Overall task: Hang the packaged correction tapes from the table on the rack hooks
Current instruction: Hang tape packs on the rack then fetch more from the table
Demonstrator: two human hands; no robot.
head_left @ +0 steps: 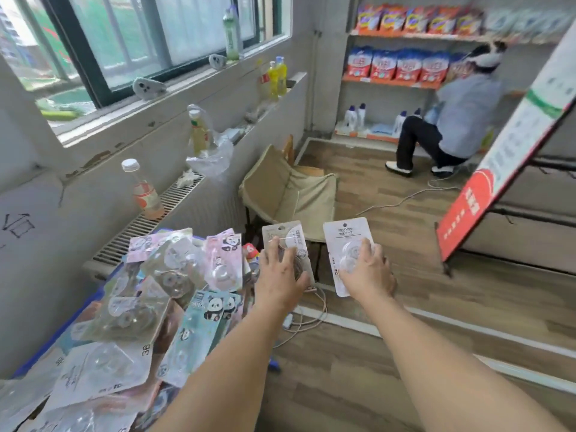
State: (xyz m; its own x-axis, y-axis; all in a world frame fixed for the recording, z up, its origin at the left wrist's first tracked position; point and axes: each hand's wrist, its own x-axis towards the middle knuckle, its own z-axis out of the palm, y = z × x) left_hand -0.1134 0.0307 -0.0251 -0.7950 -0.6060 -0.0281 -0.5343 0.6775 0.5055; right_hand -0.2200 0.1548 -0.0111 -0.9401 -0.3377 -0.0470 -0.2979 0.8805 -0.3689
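Heaped on the table [28,366] at lower left: packaged correction tapes [162,275]. Beyond its edge, above wood floor: left hand [280,275] gripping a beige pack [285,236], right hand [366,272] gripping a white pack [344,236], both upright.

We list two bare forearms, left hand [280,272] and right hand [367,272]: no sleeves, rings, watch or gloves visible.
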